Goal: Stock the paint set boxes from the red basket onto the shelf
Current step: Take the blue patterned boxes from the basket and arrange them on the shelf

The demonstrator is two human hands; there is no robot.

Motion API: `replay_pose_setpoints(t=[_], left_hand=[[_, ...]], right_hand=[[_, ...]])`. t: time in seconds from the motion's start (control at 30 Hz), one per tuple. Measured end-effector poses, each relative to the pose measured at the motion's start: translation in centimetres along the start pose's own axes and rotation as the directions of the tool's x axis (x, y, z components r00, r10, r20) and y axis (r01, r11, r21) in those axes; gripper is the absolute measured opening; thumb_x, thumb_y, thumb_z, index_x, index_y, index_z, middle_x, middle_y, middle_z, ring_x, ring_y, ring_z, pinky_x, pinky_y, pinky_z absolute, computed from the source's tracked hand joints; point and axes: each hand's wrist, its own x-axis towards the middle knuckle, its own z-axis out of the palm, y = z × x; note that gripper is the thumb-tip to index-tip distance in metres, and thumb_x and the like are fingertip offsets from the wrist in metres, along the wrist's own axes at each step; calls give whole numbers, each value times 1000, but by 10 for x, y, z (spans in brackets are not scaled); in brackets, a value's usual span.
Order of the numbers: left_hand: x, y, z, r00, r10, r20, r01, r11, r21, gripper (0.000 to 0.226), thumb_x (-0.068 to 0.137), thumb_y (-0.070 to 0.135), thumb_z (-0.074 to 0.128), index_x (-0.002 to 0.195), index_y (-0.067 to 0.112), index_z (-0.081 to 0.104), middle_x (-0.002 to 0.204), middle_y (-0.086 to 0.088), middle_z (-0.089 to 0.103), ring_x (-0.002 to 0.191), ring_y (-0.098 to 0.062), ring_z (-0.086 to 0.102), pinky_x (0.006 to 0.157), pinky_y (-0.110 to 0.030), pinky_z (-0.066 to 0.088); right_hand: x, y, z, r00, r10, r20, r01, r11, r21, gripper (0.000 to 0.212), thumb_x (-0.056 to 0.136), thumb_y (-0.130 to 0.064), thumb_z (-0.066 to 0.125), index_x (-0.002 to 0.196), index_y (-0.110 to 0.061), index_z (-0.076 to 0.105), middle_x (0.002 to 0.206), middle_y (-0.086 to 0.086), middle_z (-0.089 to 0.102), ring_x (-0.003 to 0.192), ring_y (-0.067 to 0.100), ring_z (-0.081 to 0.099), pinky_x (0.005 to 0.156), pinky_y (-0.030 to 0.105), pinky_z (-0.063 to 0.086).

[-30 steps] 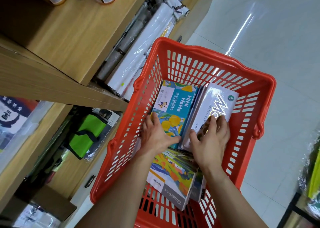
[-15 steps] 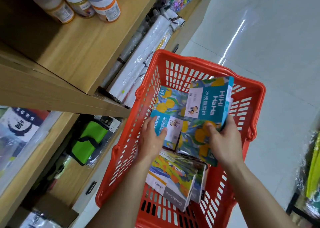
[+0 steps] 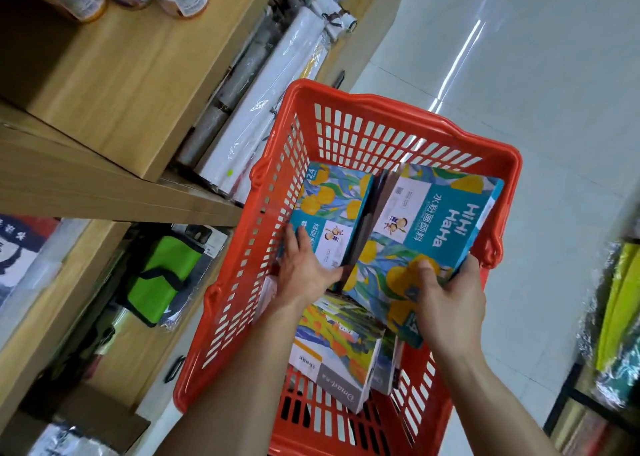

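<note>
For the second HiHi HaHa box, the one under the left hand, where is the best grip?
Probably the long edges of the lower HiHi HaHa box, pinched from above. It lies tilted against the red basket wall, beside the box held by the right hand; the left hand rests on its near end.

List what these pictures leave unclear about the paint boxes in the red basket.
Head view only:
- Box count: the lifted HiHi HaHa box and both arms cover the stack in the red basket.
- Second lemon box: the left hand hides its lower corner.
- Right hand: fingers hidden beneath the box.
</note>
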Motion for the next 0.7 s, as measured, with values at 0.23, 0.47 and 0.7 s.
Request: replay_pose_setpoints(t=[0.23, 0.47, 0.7], left_hand=[[0, -6, 0, 999, 11, -34, -10, 999, 30, 138, 60, 83, 69, 160, 15, 4, 170, -2, -4, 154, -32, 15, 119, -47, 28], [3, 2, 0, 997, 40, -61, -38, 999, 38, 118, 67, 61, 76, 158, 16, 15, 169, -11, 8, 152, -35, 20, 118, -48, 32], [-19, 0, -16, 889, 423, -176, -446, 887, -121, 61, 86, 10, 62, 137, 37, 41, 158, -3, 36, 141, -22, 42, 102, -45, 52]], right_hand=[[-12, -2, -25, 998, -51, -20, 50, 997, -61, 21, 98, -23, 61, 116, -23, 51, 87, -22, 56, 75, 14, 59, 69, 32, 43], [-10, -1, -27, 997, -68, 28, 71, 994, -89, 21, 99, -23, 60, 116, -26, 48, 91, -20, 58, 74, 8, 61, 62, 25, 46], [-10, -6, -24, 997, -43, 56, 49, 993, -110, 22, 99, -29, 59, 119, -24, 48, 102, -6, 62, 90, 28, 68, 79, 47, 59]])
